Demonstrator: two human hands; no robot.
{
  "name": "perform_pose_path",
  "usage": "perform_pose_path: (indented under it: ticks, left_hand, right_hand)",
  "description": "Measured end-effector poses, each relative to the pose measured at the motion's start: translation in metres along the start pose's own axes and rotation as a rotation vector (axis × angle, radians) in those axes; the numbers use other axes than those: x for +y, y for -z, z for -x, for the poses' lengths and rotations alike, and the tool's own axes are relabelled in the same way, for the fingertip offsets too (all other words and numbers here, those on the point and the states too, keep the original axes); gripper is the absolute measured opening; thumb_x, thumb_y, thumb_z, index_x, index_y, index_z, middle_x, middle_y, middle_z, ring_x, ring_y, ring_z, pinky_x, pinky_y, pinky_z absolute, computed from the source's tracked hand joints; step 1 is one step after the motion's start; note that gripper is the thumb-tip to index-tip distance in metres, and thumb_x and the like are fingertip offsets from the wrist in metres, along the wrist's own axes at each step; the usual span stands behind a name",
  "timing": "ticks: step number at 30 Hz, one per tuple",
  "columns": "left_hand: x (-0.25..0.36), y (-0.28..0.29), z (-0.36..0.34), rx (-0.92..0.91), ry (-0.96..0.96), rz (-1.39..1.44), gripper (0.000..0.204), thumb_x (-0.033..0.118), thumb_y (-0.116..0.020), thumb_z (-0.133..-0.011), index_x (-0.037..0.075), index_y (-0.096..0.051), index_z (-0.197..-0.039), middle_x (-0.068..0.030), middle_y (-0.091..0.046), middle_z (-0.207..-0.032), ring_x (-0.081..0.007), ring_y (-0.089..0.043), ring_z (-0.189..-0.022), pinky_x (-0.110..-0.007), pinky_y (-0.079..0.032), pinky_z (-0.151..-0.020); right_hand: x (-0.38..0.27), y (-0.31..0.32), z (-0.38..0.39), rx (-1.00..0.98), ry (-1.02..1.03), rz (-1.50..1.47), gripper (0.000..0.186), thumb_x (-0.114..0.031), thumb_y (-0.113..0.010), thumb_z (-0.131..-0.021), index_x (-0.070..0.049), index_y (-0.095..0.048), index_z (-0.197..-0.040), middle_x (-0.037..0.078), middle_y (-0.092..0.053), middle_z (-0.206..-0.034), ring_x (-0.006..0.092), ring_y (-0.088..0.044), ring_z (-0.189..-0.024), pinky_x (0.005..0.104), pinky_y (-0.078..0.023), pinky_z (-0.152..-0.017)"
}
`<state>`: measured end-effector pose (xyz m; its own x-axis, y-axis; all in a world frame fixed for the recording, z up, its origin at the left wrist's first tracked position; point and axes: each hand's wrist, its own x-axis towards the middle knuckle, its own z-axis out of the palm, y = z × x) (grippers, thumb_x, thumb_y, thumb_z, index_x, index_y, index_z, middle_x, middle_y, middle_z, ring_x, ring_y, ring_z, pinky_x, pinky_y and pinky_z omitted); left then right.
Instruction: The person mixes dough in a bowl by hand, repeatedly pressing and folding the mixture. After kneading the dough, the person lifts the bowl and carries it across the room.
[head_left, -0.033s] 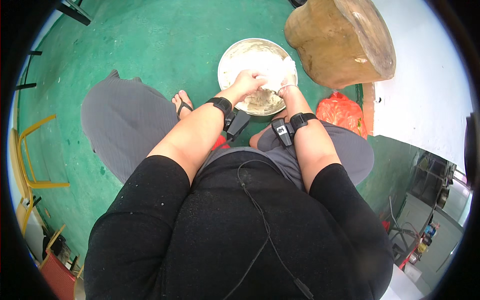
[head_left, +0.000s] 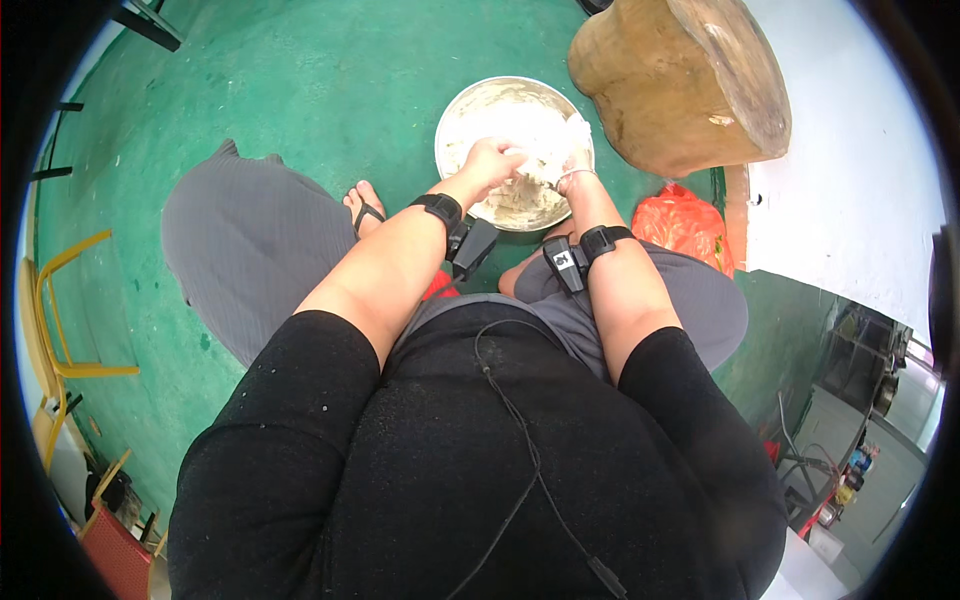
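Note:
A round metal bowl of white flour and pale dough stands on the floor between my feet. My left hand is inside it, fingers bent round a white, doughy lump. My right hand is at the bowl's right side in the white mixture, a thin bangle at its wrist; its fingers are coated or washed out by glare, so their shape is unclear. Black strapped devices are on both forearms. My left foot in a flip-flop is just left of the bowl.
A large wooden stump stands behind right, against a white surface. A red plastic bag lies right of the bowl. Yellow-framed chair and red seat are at left. A cluttered metal rack is at lower right.

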<state>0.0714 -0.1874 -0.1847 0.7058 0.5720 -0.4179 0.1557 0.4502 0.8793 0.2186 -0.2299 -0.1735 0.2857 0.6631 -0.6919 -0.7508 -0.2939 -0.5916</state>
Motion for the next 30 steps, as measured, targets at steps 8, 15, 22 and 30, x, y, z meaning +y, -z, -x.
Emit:
perform_pose_path:
  ticks: [8, 15, 22, 30]
  left_hand:
    - [0.002, -0.004, -0.003, 0.175, 0.053, 0.244, 0.026, -0.001, -0.041, -0.081, 0.002, -0.056, -0.102, -0.0054, -0.053, -0.088, -0.0136, -0.054, -0.077, -0.028, -0.05, -0.065]
    - [0.018, -0.004, 0.002, 0.121, 0.095, -0.044, 0.034, 0.024, -0.037, -0.085, 0.0, -0.053, -0.104, -0.0147, -0.052, -0.096, -0.0228, -0.052, -0.084, -0.036, -0.048, -0.065]
    - [-0.03, 0.0, -0.039, 0.195, 0.008, -0.029, 0.042, 0.03, -0.046, -0.086, 0.007, -0.04, -0.121, -0.0107, -0.053, -0.101, -0.0193, -0.053, -0.075, -0.03, -0.047, -0.063]
    - [-0.03, 0.004, -0.027, 0.186, 0.13, -0.017, 0.044, 0.008, -0.049, -0.076, -0.003, -0.045, -0.119, -0.0205, -0.06, -0.1, -0.024, -0.06, -0.087, -0.032, -0.047, -0.072]
  right_hand:
    - [-0.001, 0.008, -0.001, -0.119, 0.007, -0.048, 0.068, -0.06, -0.029, -0.085, -0.005, -0.042, -0.122, 0.012, -0.055, -0.112, 0.0256, -0.057, -0.092, 0.0445, -0.049, -0.074]
    - [0.012, 0.011, -0.007, -0.007, 0.008, 0.007, 0.056, -0.049, -0.035, -0.086, -0.004, -0.044, -0.119, 0.013, -0.055, -0.11, 0.0249, -0.057, -0.092, 0.0429, -0.049, -0.072]
    - [0.02, 0.021, -0.025, 0.264, 0.148, 0.262, 0.045, -0.037, -0.041, -0.087, -0.004, -0.046, -0.117, 0.014, -0.056, -0.108, 0.0242, -0.058, -0.092, 0.0413, -0.049, -0.07]
    - [0.011, 0.047, -0.018, 0.132, 0.78, 2.096, 0.021, -0.013, -0.049, -0.074, -0.001, -0.064, -0.082, 0.019, -0.063, -0.086, 0.03, -0.06, -0.08, 0.0345, -0.047, -0.072]
